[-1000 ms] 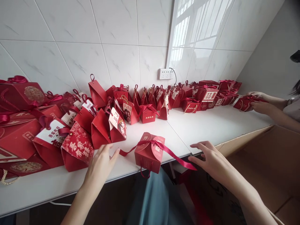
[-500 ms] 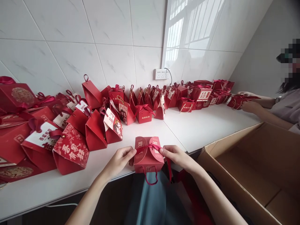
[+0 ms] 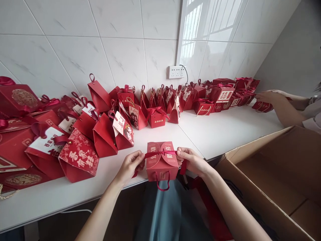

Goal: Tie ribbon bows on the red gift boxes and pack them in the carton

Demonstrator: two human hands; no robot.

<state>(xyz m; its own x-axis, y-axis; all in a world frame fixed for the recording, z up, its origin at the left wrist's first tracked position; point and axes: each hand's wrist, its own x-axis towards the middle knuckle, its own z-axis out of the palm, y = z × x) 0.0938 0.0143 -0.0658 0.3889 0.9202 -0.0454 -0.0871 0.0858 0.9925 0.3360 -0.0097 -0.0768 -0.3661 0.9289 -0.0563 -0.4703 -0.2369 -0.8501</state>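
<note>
A small red gift box (image 3: 162,164) with rounded top flaps and a cord handle stands at the front edge of the white table (image 3: 225,134). A red ribbon (image 3: 160,154) runs across its top. My left hand (image 3: 130,165) pinches the ribbon at the box's left side. At the right side my right hand (image 3: 192,160) pinches the other end, which hangs down past the fingers. Both hands are closed on the ribbon and touch the box.
Several red gift boxes and pouches (image 3: 105,134) crowd the table's left and the tiled wall behind. A wall socket (image 3: 177,72) sits above them. An open cardboard carton (image 3: 278,174) stands at the right. Another person's hands (image 3: 269,97) hold a red box at the far right.
My hands closed in from either side, took the loose ribbon ends and drew them taut over the box top. The other person's hands moved slightly along the far boxes.
</note>
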